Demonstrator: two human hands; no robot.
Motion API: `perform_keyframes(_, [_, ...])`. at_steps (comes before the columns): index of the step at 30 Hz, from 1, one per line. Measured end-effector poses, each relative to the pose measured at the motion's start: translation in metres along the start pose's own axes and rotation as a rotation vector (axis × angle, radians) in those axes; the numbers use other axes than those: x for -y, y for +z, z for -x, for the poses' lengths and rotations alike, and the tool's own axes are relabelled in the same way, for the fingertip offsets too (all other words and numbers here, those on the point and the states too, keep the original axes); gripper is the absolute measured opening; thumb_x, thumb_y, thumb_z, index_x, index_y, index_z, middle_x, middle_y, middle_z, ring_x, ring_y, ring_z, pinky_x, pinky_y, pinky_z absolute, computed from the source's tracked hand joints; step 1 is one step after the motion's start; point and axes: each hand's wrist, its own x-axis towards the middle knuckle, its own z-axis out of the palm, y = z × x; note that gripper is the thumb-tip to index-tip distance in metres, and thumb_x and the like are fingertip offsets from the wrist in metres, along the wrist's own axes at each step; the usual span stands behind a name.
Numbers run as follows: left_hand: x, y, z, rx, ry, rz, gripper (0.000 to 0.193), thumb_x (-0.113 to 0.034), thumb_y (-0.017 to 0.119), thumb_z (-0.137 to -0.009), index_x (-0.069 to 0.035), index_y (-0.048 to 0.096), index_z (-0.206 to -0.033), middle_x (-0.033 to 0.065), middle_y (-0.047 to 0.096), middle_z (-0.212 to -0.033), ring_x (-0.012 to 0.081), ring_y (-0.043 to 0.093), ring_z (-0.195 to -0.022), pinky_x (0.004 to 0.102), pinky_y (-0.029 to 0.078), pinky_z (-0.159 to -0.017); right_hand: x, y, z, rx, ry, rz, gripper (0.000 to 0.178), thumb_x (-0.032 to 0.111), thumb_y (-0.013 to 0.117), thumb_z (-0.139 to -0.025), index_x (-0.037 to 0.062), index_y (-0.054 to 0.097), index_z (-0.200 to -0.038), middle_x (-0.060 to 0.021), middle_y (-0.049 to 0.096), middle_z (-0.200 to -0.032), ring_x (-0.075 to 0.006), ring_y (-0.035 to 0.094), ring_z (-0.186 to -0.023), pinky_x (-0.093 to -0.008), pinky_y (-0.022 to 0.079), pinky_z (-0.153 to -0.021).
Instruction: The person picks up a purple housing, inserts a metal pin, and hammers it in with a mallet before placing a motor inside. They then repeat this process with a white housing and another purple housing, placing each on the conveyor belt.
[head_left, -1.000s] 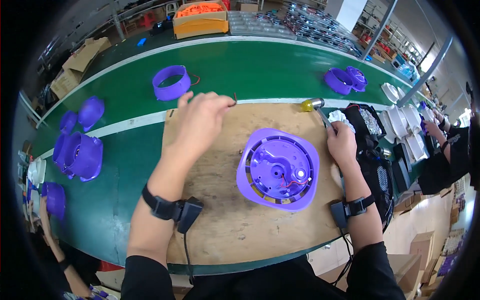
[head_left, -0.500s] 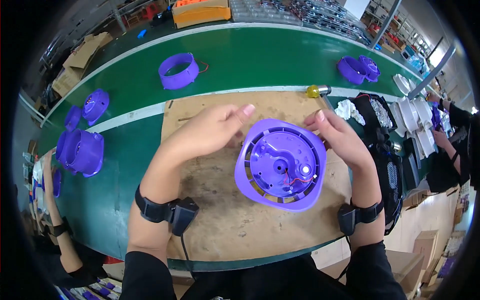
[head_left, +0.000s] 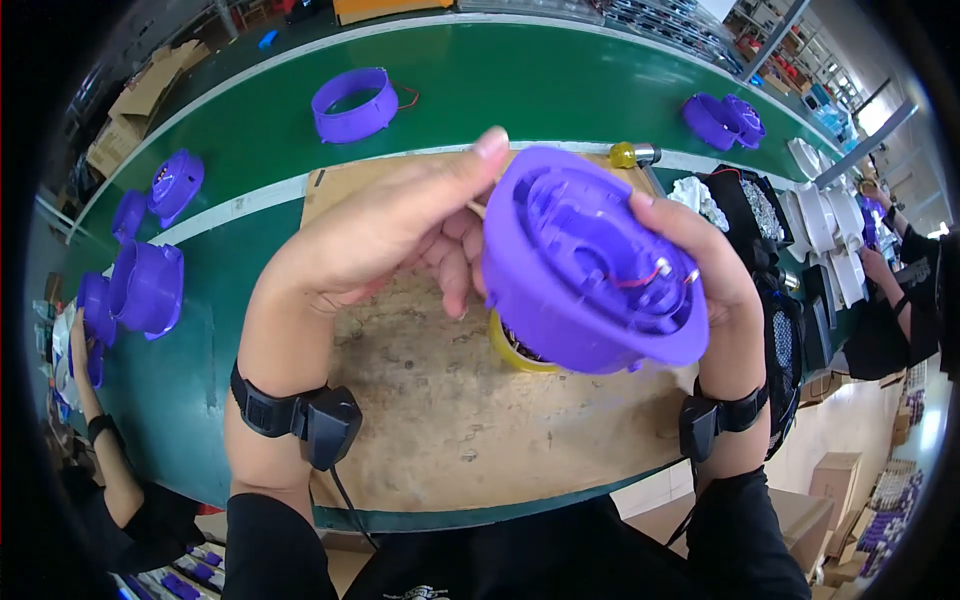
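Two hands (head_left: 400, 225) (head_left: 718, 265) flank purple housing (head_left: 575, 300); shirt (head_left: 490, 562) bears print (head_left: 418, 593)

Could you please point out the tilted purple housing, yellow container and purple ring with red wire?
Purple housing (head_left: 595, 262): head view, on its recessed face.
Yellow container (head_left: 508, 355): head view, on its visible edge.
Purple ring (head_left: 362, 122): head view, on its outer wall.

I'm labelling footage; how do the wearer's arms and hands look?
Each arm has a black sleeve, then a black strap with a boxy black module. A dark cable runs from the left module. Left hand and right hand are gloveless.
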Motion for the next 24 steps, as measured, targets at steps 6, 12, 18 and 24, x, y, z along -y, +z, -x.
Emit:
perform_keyframes(6, [0.001, -0.009, 0.003, -0.245, 0.063, -0.089, 0.077, -0.067, 0.038, -0.098, 0.003, 0.062, -0.119, 0.0116, 0.069, -0.097, 0.0172, 0.067, -0.070, 0.0255, 0.054, -0.061, 0.015, 0.022, -0.010, -0.158, -0.471, 0.270, 0.045, 0.033, 0.057, -0.102, -0.0044, 0.059, -0.125, -0.0043, 0.069, -0.102, -0.0073, 0.064, -0.089, -0.0228, 0.051, -0.082])
perform_keyframes(12, [0.005, -0.015, 0.002, -0.046, -0.047, 0.306, 0.099, -0.081, 0.031, -0.090, 0.002, 0.044, -0.142, 0.0197, 0.064, -0.125, 0.0260, 0.069, -0.102, 0.0334, 0.056, -0.083, -0.011, 0.032, -0.020, -0.408, -1.357, 0.959, 0.063, 0.013, 0.083, -0.075, 0.0026, 0.054, -0.130, -0.0094, 0.053, -0.118, -0.0223, 0.056, -0.105, -0.0329, 0.050, -0.089])
perform_keyframes(18, [0.012, 0.007, -0.012, -0.162, 0.212, 0.651, 0.068, -0.058, 0.050, -0.097, -0.004, 0.049, -0.139, 0.0089, 0.061, -0.132, 0.0193, 0.060, -0.119, 0.0399, 0.051, -0.100, -0.044, 0.018, -0.034, -0.272, -1.618, 1.288, 0.068, -0.007, 0.082, -0.056, 0.0204, 0.064, -0.115, -0.0135, 0.051, -0.122, -0.0311, 0.054, -0.110, -0.0395, 0.049, -0.091])
perform_keyframes(24, [0.020, -0.002, -0.015, -0.310, 0.301, 0.548, 0.056, -0.019, 0.074, -0.087, -0.002, 0.051, -0.135, 0.0093, 0.063, -0.124, 0.0188, 0.061, -0.114, 0.0361, 0.050, -0.100, -0.037, 0.022, -0.029, -0.190, -1.476, 1.026, 0.064, 0.008, 0.083, -0.071, 0.0094, 0.051, -0.126, -0.0180, 0.049, -0.126, -0.0324, 0.052, -0.115, -0.0410, 0.048, -0.092])
